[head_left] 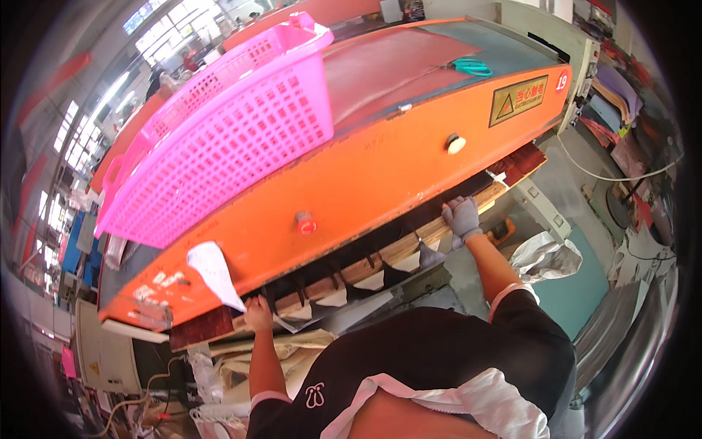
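Note:
Beneath the orange beam of a large press machine [387,164] lies a long wooden board [397,262]. Dark and pale pieces of sheet material hang in pointed shapes along its front edge. My bare left hand [257,313] is closed at the board's left part, beside a hanging white paper slip [213,272]. Farther right, my right hand [462,218], in a grey glove with bare fingertips, curls its fingers over the board's edge. What lies deeper under the beam is in shadow.
A pink plastic basket [227,139] sits on the machine's top, with teal-handled scissors [472,67] on a reddish sheet [395,67]. A red button [306,224] and a pale knob [455,144] stick out of its front. Crumpled white cloth [547,257] lies at right.

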{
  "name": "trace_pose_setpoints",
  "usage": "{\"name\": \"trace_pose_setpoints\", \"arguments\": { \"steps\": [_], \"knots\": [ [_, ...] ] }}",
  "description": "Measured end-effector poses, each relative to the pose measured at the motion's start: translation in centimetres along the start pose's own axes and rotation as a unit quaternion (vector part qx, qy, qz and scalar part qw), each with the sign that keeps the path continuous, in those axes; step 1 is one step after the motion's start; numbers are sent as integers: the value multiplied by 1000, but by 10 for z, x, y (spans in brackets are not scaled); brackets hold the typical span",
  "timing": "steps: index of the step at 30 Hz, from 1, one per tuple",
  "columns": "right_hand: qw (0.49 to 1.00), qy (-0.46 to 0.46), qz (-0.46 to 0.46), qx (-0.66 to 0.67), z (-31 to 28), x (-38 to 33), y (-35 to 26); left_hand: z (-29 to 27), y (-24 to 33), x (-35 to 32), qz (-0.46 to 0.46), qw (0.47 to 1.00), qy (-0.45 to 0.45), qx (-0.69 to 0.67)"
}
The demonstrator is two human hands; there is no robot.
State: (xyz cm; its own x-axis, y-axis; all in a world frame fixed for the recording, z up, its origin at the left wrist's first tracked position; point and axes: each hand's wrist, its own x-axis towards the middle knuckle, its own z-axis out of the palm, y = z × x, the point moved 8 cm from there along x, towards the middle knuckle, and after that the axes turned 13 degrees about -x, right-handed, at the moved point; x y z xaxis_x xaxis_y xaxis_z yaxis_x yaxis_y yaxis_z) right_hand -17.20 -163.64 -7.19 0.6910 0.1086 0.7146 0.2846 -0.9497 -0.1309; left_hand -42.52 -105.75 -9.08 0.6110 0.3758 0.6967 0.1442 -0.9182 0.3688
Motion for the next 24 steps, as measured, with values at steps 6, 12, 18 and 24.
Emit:
{"name": "trace_pose_setpoints", "arguments": {
  "steps": [6,12,18,24],
  "knots": [
    [986,-164,14,-27,36,0,17,6,-4,3,-1,999,-37,-15],
    [991,-130,38,-4,-2,-49,36,-26,28,-56,15,999,-35,-24],
    [996,-43,80,-11,-82,-140,55,-95,67,-154,7,999,-27,-20],
    [991,-61,103,-57,-158,-235,73,-159,103,-252,12,999,-26,-28]
  ]
}}
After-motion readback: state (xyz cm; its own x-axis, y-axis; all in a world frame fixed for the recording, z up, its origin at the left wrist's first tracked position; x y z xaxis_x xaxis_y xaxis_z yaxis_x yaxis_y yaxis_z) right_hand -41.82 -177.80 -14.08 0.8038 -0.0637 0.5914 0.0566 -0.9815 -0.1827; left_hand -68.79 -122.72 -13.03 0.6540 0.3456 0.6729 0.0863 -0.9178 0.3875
